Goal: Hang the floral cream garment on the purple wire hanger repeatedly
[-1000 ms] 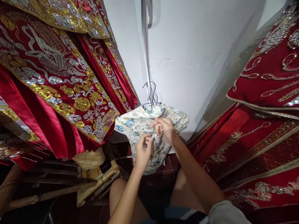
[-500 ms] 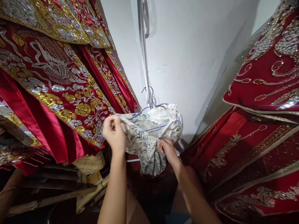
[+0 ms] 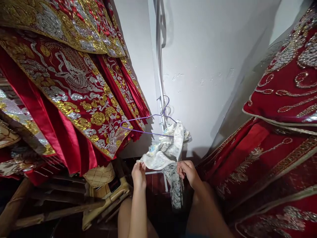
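A pale garment [image 3: 160, 155] with a blue-grey print hangs from the right arm of a purple wire hanger [image 3: 141, 132]. The hanger's left arm is bare, and its hook rests at a white metal pole [image 3: 159, 79]. My left hand [image 3: 139, 173] pinches the garment's left edge, below the hanger. My right hand [image 3: 187, 172] grips the edge of its opening, further right. The cloth between my hands is stretched, and its lower part dangles beneath. What exact kind of garment it is, I cannot tell.
Red embroidered costumes with gold and silver sequins [image 3: 81, 82] hang at the left. More beaded red garments [image 3: 279, 99] hang close on the right. A bamboo chair [image 3: 106, 205] stands at lower left, beside a gold quilted item [image 3: 100, 176]. Behind is a white wall [image 3: 198, 49].
The garment's left side has come off the hanger's left arm. My left hand has moved down and right with the cloth; my right hand has shifted slightly lower.
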Motion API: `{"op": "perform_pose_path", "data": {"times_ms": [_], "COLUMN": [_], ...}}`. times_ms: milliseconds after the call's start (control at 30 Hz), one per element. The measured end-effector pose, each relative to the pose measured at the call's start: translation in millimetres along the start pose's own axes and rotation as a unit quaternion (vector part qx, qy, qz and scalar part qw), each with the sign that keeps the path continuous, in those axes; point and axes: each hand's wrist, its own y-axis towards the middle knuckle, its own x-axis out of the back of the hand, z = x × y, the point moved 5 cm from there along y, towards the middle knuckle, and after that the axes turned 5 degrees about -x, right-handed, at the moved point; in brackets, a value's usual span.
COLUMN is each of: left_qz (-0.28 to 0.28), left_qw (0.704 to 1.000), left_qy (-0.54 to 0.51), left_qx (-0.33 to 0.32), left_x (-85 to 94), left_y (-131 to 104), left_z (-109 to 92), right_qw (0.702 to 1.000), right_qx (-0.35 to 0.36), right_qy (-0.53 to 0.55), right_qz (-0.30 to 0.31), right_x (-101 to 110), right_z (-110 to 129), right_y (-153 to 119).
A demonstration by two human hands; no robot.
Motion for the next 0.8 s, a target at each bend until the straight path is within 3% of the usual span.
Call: {"op": "perform_pose_path", "data": {"times_ms": [100, 200, 267, 400, 500, 600, 667, 733, 800], "left_qz": [0.035, 0.098, 0.166, 0.318, 0.387, 0.361, 0.34, 0.343, 0.35], "left_qw": [0.999, 0.994, 0.984, 0.94, 0.906, 0.895, 0.884, 0.873, 0.873], "left_qy": [0.005, -0.001, 0.008, 0.088, 0.168, 0.244, 0.28, 0.306, 0.316], "left_qx": [0.038, 0.05, 0.06, 0.083, 0.029, -0.096, -0.156, -0.166, -0.128], "left_x": [-11.2, -35.9, -56.2, -89.6, -103.8, -106.7, -102.2, -92.3, -76.3], "left_y": [-12.7, -26.5, -43.6, -93.6, -116.9, -109.4, -96.7, -86.0, -80.5], "left_z": [5.4, -2.9, -6.7, -3.0, -3.9, -14.2, -19.4, -18.8, -13.6], "right_qw": [0.993, 0.969, 0.967, 0.994, 0.989, 0.966, 0.961, 0.958, 0.955], "right_qx": [-0.038, -0.1, -0.096, -0.022, -0.02, -0.027, -0.053, -0.093, -0.127], "right_qy": [-0.092, -0.178, -0.191, -0.092, 0.067, 0.172, 0.158, 0.091, 0.039], "right_qz": [0.063, 0.142, 0.135, 0.06, 0.13, 0.192, 0.221, 0.254, 0.264], "right_x": [9.0, 17.1, 23.7, 23.7, -0.6, -24.2, -35.2, -42.8, -45.3], "right_z": [-14.4, -28.5, -28.1, -9.1, 4.3, 16.4, 16.4, 8.2, -4.1], "right_y": [-5.8, -13.0, -13.9, -12.3, -19.1, -28.7, -31.9, -31.7, -28.1]}}
